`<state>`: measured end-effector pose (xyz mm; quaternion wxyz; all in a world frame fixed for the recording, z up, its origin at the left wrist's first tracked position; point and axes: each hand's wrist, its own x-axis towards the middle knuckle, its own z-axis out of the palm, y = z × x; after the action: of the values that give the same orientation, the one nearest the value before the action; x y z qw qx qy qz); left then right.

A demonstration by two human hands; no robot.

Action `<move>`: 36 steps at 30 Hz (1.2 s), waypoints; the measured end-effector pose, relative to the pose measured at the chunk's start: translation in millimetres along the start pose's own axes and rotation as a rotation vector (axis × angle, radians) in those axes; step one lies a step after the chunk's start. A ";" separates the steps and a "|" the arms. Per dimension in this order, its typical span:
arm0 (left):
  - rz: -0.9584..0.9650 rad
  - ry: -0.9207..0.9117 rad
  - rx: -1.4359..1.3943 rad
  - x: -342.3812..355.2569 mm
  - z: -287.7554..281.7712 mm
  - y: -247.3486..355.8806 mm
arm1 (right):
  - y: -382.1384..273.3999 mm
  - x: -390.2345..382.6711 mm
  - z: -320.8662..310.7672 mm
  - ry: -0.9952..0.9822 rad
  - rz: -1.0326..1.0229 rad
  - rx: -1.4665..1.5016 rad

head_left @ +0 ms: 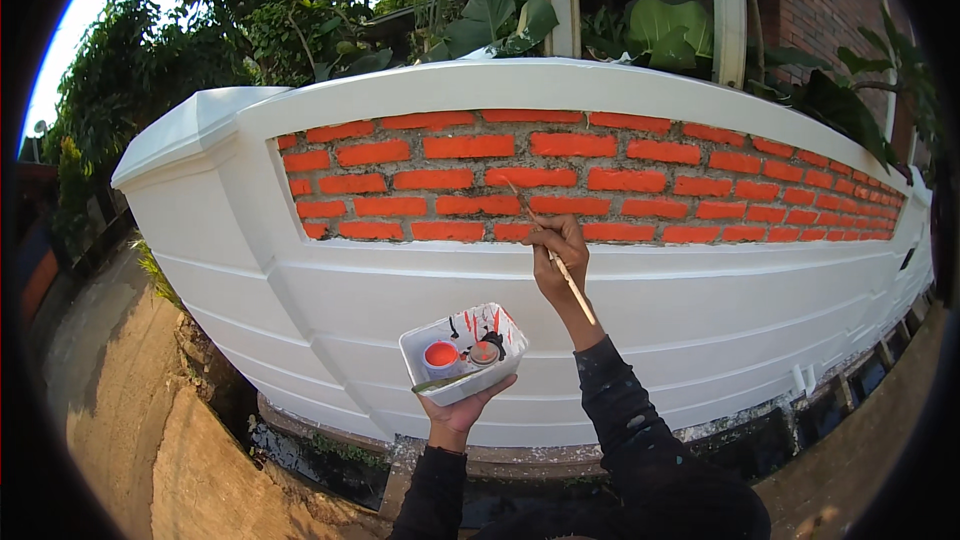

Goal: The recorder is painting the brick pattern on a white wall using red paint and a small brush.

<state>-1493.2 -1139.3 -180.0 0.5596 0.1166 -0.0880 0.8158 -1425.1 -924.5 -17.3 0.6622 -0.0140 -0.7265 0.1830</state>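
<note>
My right hand [558, 252] grips a thin paintbrush [577, 294] with a light wooden handle. Its tip points up at the orange bricks [530, 177] and the grey mortar joints around them; whether the bristles touch is too small to tell. Lower down, my left hand [460, 414] supports a white plastic tub [482, 386] from below. Inside sit a cup of orange paint [441, 354] and a smaller cup of greyish paint [484, 352]. Orange and black smears mark the tub's inner wall. A thin greenish stick [441, 383] rests against its near edge.
A white wall [400, 290] frames the brick panel, with a projecting pillar [190, 180] at its left end. Along its foot runs a dark drainage ditch [320, 460]. Leafy plants [500, 15] and posts [560, 0] rise behind. A dirt path [190, 460] lies left.
</note>
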 end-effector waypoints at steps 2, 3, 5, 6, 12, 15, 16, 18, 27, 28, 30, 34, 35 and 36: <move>0.009 -0.005 -0.009 -1.0 1.3 2.4 | 0.5 -0.9 -16.0 0.128 -0.052 -0.147; -0.002 -0.020 -0.009 -1.3 1.5 2.7 | 1.5 -1.6 -22.4 0.200 -0.084 -0.193; -0.018 -0.033 -0.014 -1.0 0.8 2.4 | 0.4 -7.1 -32.5 0.210 -0.109 -0.215; -0.013 -0.020 -0.017 0.2 -0.3 2.1 | -0.1 -9.0 -33.5 0.206 -0.097 -0.220; -0.037 -0.019 -0.015 6.0 -3.9 -0.3 | -1.3 -16.5 -4.1 -0.118 -0.026 0.010; -0.046 -0.030 0.008 3.5 -3.1 1.8 | 1.3 0.1 -15.6 0.100 -0.081 -0.133; -0.043 -0.019 0.020 2.8 -1.9 1.8 | -0.5 -1.0 -26.6 0.146 -0.088 -0.196; -0.048 -0.017 0.016 1.8 -1.1 0.6 | -3.6 -7.6 -42.8 0.239 -0.092 -0.249; -0.084 0.006 0.006 -4.6 -3.7 0.6 | -48.5 -2.7 -30.0 -0.044 -0.041 -0.047; -0.092 0.006 0.028 -6.7 -6.0 3.2 | -65.4 -5.1 -36.0 -0.054 0.097 -0.024; -0.092 0.018 0.013 -7.3 -2.0 2.1 | -84.4 -14.0 -55.4 -0.042 0.236 0.112; -0.158 -0.036 0.035 -9.5 4.5 -3.2 | -127.5 -11.6 -87.9 -0.110 0.216 0.205; -0.168 -0.046 0.016 -10.4 5.8 -8.5 | -139.7 -10.5 -94.2 -0.168 0.210 0.235; -0.175 -0.063 0.004 -10.7 7.7 -10.3 | -149.2 -11.0 -95.2 -0.178 0.221 0.237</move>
<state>-1479.2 -1147.2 -175.6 0.6255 0.1508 -0.0933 0.7598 -1298.6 -1043.0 20.0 0.5682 0.0008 -0.7495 0.3395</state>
